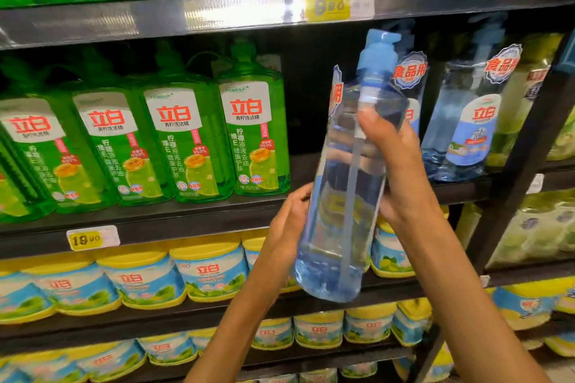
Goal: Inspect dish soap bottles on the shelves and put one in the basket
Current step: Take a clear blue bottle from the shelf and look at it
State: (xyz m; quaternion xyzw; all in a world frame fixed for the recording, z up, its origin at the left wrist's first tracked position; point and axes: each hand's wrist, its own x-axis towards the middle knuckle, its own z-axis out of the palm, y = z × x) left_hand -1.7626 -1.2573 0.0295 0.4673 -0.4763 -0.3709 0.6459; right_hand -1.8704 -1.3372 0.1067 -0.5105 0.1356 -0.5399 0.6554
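Held bottle: clear blue dish soap bottle (pixel 348 183) with blue pump top, tilted slightly, filled with pale blue liquid, dip tube visible inside; lifted in front of the middle shelf (pixel 186 221).
Right hand (pixel 395 165): wrapped round the bottle's upper body, thumb across the front.
Left hand (pixel 289 224): fingers pressed against the lower side, steadying it.
Middle shelf, left: row of green bottles (pixel 183 140) holding green liquid.
Middle shelf, right: matching blue bottles (pixel 466 127), upright.
Lower shelves: yellow-lidded tubs (pixel 208 270), shut, contents hidden.
Price tags: yellow tag (pixel 326 5) above, another (pixel 90 238) below.
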